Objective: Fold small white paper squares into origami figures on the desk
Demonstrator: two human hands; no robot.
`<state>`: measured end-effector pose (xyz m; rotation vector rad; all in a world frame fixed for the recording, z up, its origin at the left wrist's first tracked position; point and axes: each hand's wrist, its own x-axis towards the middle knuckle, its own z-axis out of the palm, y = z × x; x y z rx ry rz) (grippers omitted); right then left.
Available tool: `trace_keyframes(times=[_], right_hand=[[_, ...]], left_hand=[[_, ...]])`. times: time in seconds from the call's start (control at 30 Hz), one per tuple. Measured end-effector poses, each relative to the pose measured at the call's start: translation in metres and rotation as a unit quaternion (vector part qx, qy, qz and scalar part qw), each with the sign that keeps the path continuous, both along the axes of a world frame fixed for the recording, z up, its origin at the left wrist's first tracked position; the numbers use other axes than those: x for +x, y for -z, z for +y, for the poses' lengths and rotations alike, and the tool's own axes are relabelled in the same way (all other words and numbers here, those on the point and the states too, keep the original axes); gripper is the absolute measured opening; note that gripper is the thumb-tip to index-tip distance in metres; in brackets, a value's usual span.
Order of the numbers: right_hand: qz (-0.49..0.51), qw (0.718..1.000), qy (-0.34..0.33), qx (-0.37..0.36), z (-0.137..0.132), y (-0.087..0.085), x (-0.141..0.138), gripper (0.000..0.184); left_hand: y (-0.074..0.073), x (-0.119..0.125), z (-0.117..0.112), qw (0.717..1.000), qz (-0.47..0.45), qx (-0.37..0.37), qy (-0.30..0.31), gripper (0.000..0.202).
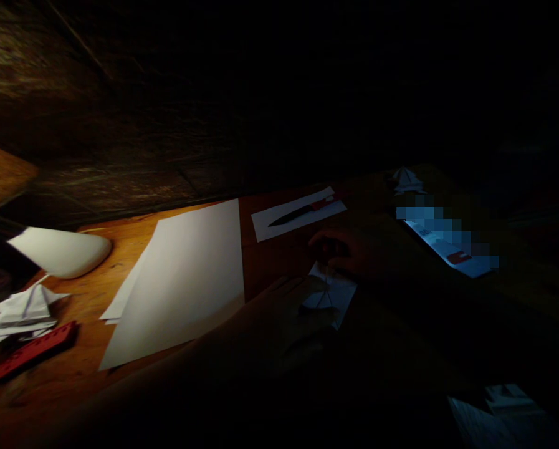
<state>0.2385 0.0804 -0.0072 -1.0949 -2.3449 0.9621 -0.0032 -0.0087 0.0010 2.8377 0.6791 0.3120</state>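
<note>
A small folded white paper [342,293] with crease lines lies on the wooden table in deep shadow. My left hand [286,315] rests flat across its left side, fingers stretched out and partly lost in the dark. At the paper's top corner, my right hand [342,249] has its fingers curled, with the thumb and fingertips against the edge; the exact contact is hard to see. Just behind the hands, a knife [295,214] with a dark blade and reddish handle lies on a white paper strip [263,228].
Large white sheets [190,287] lie left of my hands. Farther left are a white lamp [68,249], a folded paper piece [27,308] and a red perforated bar [33,352]. A lit phone [442,243] and another folded paper [406,179] are at right; more papers [494,418] lie lower right.
</note>
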Motion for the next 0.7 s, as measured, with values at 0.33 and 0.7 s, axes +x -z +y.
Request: trace_keyframes(times=[0.33, 0.7], right_hand=[[0.0, 0.999, 0.033, -0.039, -0.001, -0.003, -0.003, 0.05], [-0.009, 1.0, 0.013, -0.002, -0.001, 0.001, -0.003, 0.056]], left_hand=[[-0.002, -0.001, 0.0, 0.999, -0.027, -0.031, -0.015, 0.042], [-0.002, 0.0, -0.001, 1.0, -0.021, -0.021, -0.008, 0.039]])
